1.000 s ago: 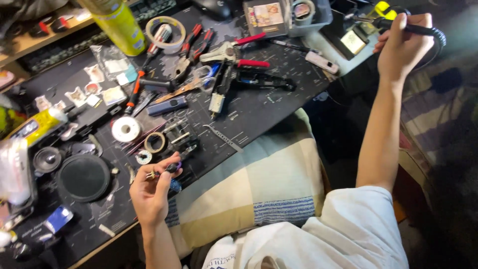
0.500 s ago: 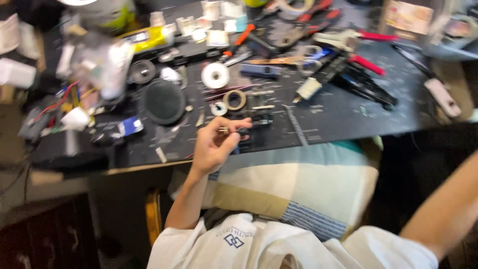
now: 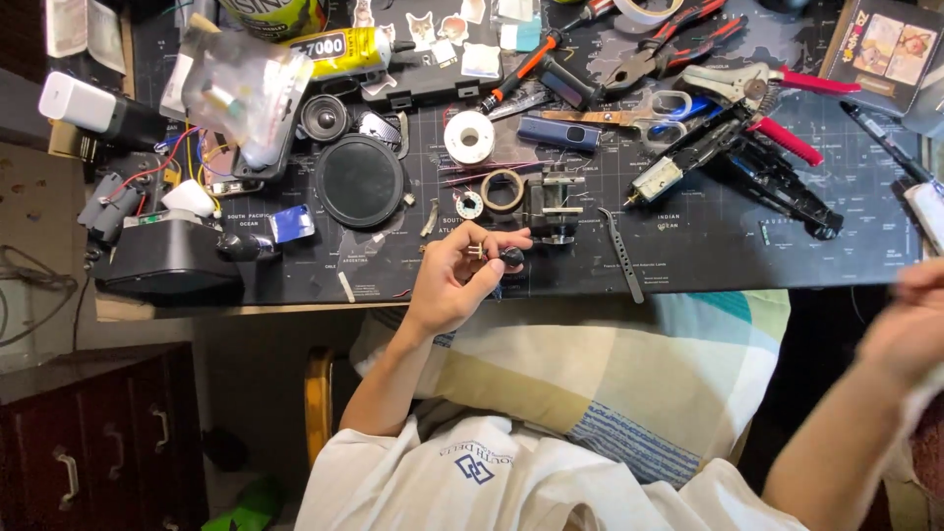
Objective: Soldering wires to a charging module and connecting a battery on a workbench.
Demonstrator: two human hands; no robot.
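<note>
My left hand (image 3: 450, 283) hovers over the front edge of the black desk mat (image 3: 688, 246). Its fingertips pinch a small metal part with a black knob (image 3: 498, 257). Just beyond it on the mat stand a small black vise (image 3: 554, 203) and a brown tape ring (image 3: 502, 190). Grey tweezers (image 3: 621, 258) lie to its right. My right hand (image 3: 910, 324) is at the right edge, off the desk and blurred by motion; whether it holds anything is unclear. A checked cushion (image 3: 610, 364) lies on my lap below both hands.
The mat is crowded: a round black disc (image 3: 360, 181), a white spool (image 3: 469, 137), scissors (image 3: 639, 108), red-handled pliers (image 3: 777, 108), a yellow glue tube (image 3: 344, 47), a black box (image 3: 167, 258) with wires at the left. A dark wooden drawer unit (image 3: 98, 442) stands lower left.
My view has swung left and down across the desk. My right hand has come down from the far right corner of the desk to the right edge. The left hand keeps its pinch.
</note>
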